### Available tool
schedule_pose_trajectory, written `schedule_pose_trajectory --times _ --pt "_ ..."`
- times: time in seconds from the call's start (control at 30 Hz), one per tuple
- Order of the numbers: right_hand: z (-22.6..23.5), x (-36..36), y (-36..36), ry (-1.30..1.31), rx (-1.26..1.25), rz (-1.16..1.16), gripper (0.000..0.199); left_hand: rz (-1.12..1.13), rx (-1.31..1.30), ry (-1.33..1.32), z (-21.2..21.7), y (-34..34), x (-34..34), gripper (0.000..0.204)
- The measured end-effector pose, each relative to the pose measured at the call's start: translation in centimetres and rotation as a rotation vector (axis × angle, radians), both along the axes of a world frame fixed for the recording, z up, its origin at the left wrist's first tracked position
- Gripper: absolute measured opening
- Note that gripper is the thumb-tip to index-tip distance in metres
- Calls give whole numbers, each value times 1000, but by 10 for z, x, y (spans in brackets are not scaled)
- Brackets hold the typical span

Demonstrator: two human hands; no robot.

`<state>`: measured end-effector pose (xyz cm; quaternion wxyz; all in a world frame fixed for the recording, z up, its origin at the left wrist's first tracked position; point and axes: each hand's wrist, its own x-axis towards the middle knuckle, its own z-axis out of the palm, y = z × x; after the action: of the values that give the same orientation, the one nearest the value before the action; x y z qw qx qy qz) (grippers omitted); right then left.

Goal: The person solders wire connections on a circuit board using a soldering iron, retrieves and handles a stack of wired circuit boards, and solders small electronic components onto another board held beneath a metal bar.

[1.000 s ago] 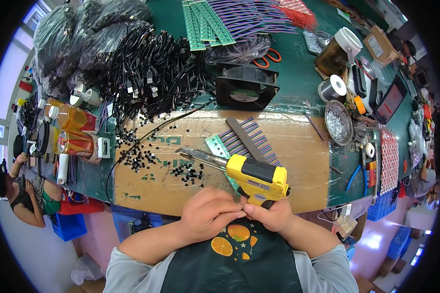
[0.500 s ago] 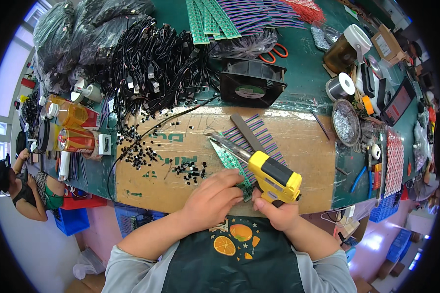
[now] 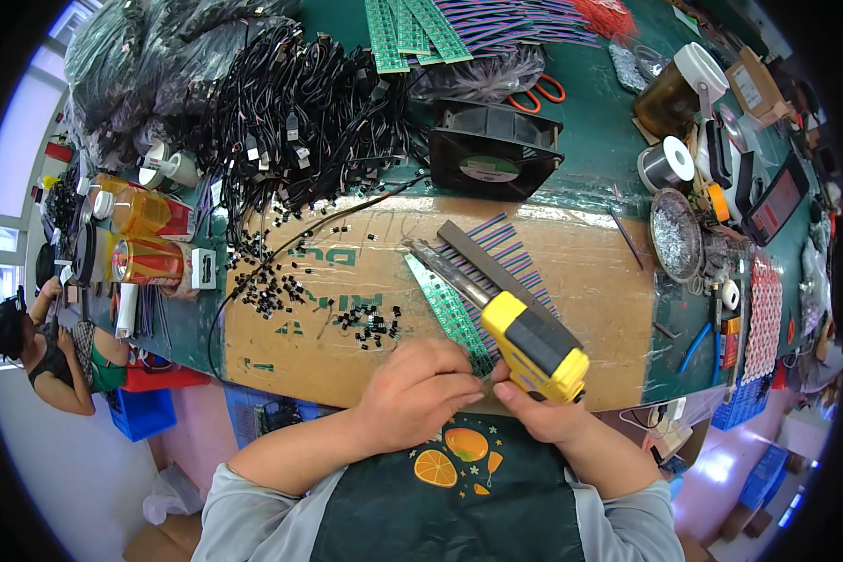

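Gripping yellow soldering gun (image 3: 534, 345), right hand (image 3: 539, 414) was closed — plastic body seemed safest hold. Left hand (image 3: 418, 386) curled by green circuit board (image 3: 448, 311) — pinch unclear; board looked light, brittle, edges best.

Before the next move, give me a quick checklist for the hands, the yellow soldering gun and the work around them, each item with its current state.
1. Yellow soldering gun held in the right hand: ok.
2. Left hand holding the green circuit board firmly: cannot tell; the fingers are at its near end, but their grip is hidden.
3. Gun's tip clear of the board: cannot tell; it overlaps the board's far end in view, height unclear.
4. Grey bar lying across the coloured wires: ok.
5. Loose black parts apart from the board: ok, they lie to its left.
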<state>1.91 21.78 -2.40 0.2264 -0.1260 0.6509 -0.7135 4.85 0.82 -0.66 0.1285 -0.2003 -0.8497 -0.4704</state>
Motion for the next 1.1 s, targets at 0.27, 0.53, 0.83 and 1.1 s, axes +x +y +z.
schedule_pose_trajectory --times 0.27,0.53,0.83,1.1 --pt "3 -9 -9 -34 -74 160 35 36 112 -37 2 1 3 19" --pt "4 -11 -11 -25 -34 140 20 12 61 -6 -1 -2 -4 20" --pt "-2 -13 3 -395 -259 58 59 197 -132 17 -13 -39 -32 17" --pt "-11 -9 31 -458 -179 140 54 448 -145 -102 -23 -51 -52 10"
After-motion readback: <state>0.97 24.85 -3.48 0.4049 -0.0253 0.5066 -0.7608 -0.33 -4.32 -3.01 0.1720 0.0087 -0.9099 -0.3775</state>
